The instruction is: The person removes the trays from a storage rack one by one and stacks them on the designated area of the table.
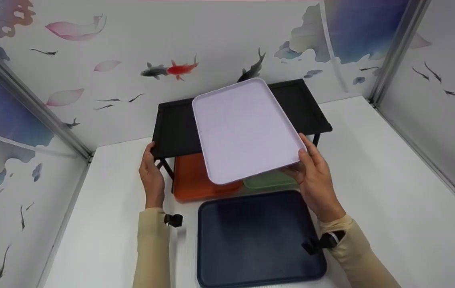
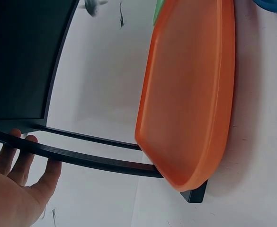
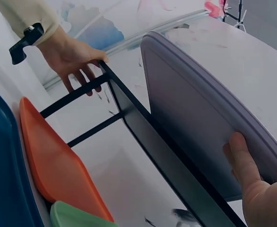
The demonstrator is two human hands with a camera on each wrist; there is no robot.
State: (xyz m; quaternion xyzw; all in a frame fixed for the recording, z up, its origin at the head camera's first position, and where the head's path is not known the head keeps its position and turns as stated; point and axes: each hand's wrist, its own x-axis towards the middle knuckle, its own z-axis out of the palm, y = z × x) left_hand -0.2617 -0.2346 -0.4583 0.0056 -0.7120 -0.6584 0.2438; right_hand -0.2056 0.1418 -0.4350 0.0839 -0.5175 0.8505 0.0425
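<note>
Head view shows the right hand (image 1: pixel 315 176) gripping the near right corner of a pale lilac tray (image 1: pixel 245 130), thumb on top and fingers curled beneath, holding it tilted above a black rack (image 1: pixel 171 128). The tray's far end lies over the rack's top; I cannot tell whether they touch. The left hand (image 1: pixel 151 176) clasps the rack's left end, fingers wrapped over the frame bar. Under the rack lie an orange tray (image 1: pixel 191 182) and, beside it, a green tray (image 1: pixel 269 181). A dark blue tray (image 1: pixel 257 238) rests on the white table (image 1: pixel 391 200) nearer the person.
</note>
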